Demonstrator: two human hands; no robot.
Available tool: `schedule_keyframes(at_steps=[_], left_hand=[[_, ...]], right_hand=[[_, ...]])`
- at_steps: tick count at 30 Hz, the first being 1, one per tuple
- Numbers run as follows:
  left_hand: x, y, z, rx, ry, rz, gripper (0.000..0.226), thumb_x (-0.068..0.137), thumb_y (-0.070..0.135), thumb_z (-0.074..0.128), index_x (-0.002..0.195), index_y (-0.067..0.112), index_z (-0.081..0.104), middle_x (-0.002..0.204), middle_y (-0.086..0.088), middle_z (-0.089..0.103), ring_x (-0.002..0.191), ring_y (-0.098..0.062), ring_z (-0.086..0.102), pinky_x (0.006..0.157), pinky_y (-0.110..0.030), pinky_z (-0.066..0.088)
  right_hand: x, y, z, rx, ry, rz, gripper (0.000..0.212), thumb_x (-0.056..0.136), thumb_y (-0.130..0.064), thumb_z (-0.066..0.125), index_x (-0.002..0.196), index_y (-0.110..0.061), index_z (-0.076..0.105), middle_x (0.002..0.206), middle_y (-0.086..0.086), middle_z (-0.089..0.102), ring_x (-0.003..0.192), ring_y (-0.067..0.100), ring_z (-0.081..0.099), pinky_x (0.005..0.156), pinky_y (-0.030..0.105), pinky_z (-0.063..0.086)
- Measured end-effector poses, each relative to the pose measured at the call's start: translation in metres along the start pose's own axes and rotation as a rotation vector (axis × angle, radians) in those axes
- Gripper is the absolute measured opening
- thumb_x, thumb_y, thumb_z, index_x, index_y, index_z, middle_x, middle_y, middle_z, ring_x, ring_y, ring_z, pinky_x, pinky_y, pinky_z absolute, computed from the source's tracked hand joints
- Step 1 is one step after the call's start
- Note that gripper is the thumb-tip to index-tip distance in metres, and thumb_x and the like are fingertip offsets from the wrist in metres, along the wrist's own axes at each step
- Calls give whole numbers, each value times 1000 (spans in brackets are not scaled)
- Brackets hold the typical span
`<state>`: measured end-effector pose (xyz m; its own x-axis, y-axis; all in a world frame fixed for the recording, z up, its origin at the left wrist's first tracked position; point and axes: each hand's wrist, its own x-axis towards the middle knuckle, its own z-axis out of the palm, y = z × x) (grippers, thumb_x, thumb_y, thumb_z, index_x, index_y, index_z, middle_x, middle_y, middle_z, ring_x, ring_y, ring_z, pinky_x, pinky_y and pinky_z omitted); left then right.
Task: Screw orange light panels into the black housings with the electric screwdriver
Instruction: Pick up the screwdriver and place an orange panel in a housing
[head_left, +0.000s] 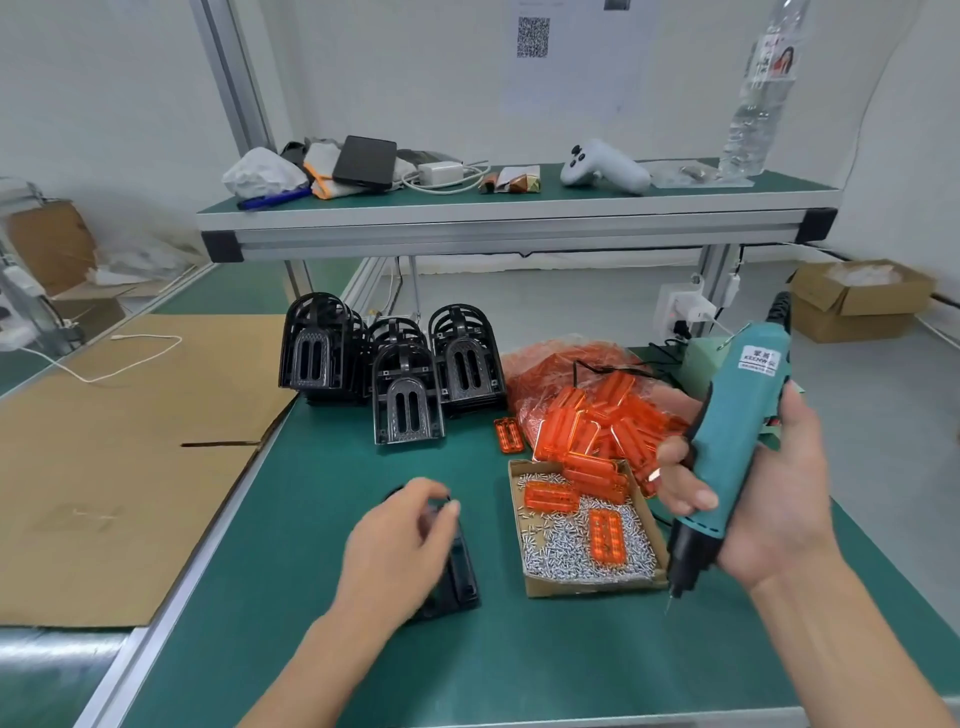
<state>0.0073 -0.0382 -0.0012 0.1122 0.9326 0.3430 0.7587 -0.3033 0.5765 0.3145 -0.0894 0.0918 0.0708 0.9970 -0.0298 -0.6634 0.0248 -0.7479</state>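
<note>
Your right hand (774, 499) wraps its fingers around the teal plastic electric screwdriver (727, 452), holding it tilted with the bit pointing down just right of the shallow cardboard tray (592, 584) of small silver screws. Your left hand (400, 545), left of that tray, rests with loosely curled fingers on a black plastic housing (460, 577) lying flat on the green mat; whether it grips is unclear. Orange translucent light panels (597, 431) spill from a bag behind the tray, some inside it, and more arched black housings (395, 369) stand behind and left.
</note>
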Motion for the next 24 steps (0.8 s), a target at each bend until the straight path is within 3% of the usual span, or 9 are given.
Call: schedule_keyframes(at_steps=[2,4,6,9,14,20,24], left_hand=[[23,22,21,14,-105,233,21,97,43,59,116,38,62,99,22,65,96,4,55,87,-26,49],[49,43,48,103,-235,413,35,98,39,58,132,30,59,126,16,62,120,-7,49,104,-33,44],[70,59,75,258,-379,453,41,99,32,58,140,25,55,139,7,58,127,-19,48,108,-41,42],[82,65,103,488,-473,478,38,98,22,57,136,23,58,130,-3,63,118,-27,55,100,-44,45],[81,53,118,529,-314,507,27,92,12,63,116,23,68,103,1,66,100,-24,59,88,-38,38],[61,44,84,-32,0,352,23,96,24,68,117,19,76,103,3,60,99,-16,52,86,-24,43],[24,-1,34,-66,143,348,25,96,38,63,114,27,77,97,11,55,93,-11,51,80,-20,44]], right_hand=[[2,3,4,8,-2,2,107,79,-94,39,128,-4,71,74,14,62,42,15,38,44,27,37],[5,7,9,-14,17,0,100,80,-89,46,124,-4,73,72,11,61,42,13,38,43,26,36],[7,13,13,-22,32,-12,82,89,-77,52,122,-5,72,68,7,60,40,10,37,43,24,35],[8,17,15,-21,5,-33,68,93,-67,54,116,-8,75,66,5,60,39,8,37,42,23,36],[6,18,14,-67,-8,-49,66,96,-66,53,118,-7,74,66,6,59,39,9,37,43,24,36],[6,22,12,-92,-13,-43,68,96,-67,56,123,-7,72,66,4,57,41,9,38,45,24,37],[6,26,10,-109,-20,-34,66,96,-68,55,121,-10,74,65,3,54,42,10,37,46,24,35]])
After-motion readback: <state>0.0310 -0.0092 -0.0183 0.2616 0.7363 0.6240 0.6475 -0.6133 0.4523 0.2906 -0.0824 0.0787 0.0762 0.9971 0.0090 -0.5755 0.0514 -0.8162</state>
